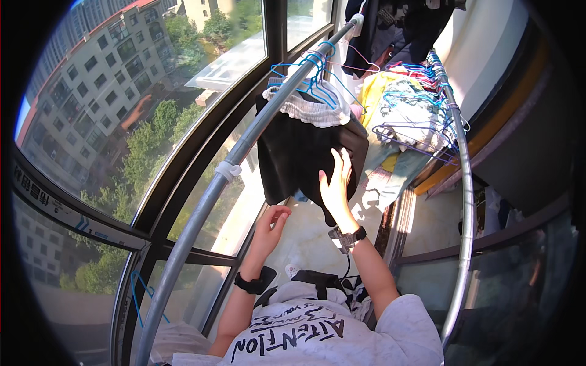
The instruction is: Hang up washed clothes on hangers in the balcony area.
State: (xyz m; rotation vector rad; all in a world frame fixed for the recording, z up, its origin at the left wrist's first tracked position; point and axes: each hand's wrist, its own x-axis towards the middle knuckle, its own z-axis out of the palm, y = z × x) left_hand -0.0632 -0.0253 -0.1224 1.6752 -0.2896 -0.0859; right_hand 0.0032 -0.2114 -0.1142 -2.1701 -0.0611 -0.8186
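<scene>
A dark garment (297, 155) with a pale gathered waistband hangs from the left metal rail (247, 139), among blue and pink wire hangers (316, 75). My right hand (336, 183) is at the garment's lower right part, fingers spread; whether it touches the cloth I cannot tell. Below the garment's lower left edge is my left hand (272, 226), fingers loosely curled, with nothing seen in it. Each wrist wears a black strap with a device.
Clothes on hangers (407, 110) fill the right metal rail (462, 174) at the far end, with dark clothes (398, 32) above. Large windows (206, 114) line the left side. A single blue hanger (142, 297) is at the lower left. A door track (393, 224) crosses the floor.
</scene>
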